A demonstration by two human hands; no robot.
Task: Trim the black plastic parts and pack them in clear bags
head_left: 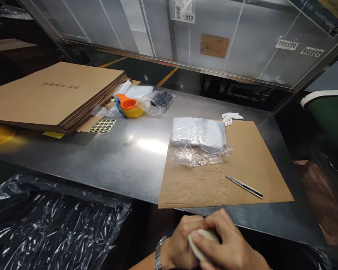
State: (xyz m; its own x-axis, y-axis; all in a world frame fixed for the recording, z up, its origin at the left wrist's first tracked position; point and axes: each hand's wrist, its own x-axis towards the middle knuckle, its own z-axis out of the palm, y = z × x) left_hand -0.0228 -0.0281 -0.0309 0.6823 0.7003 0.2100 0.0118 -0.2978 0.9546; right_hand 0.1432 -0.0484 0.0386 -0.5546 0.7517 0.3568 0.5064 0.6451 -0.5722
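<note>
A cream-coloured rounded piece (210, 235) is between my hands, just in front of the table's near edge. My right hand (233, 243) grips it, with the thumb pressed on its face. My left hand (183, 238), below a metal watch band, is closed against its other side; its fingertips are hidden. What kind of thing the piece is does not show. Beyond the hands, a cutter knife (243, 186) lies on a flat cardboard sheet (259, 161). A pack of clear plastic bags (198, 131) lies on the sheet too, its wrapper crumpled.
Metal table (124, 161). At its back are a white glove (231, 117), a bagged dark item (162, 99), an orange cup (129, 104) and a yellow tape roll (132, 112). Left are stacked cardboard (59, 90) and a round-sticker sheet (103, 126). Black plastic (59, 225) fills the lower left.
</note>
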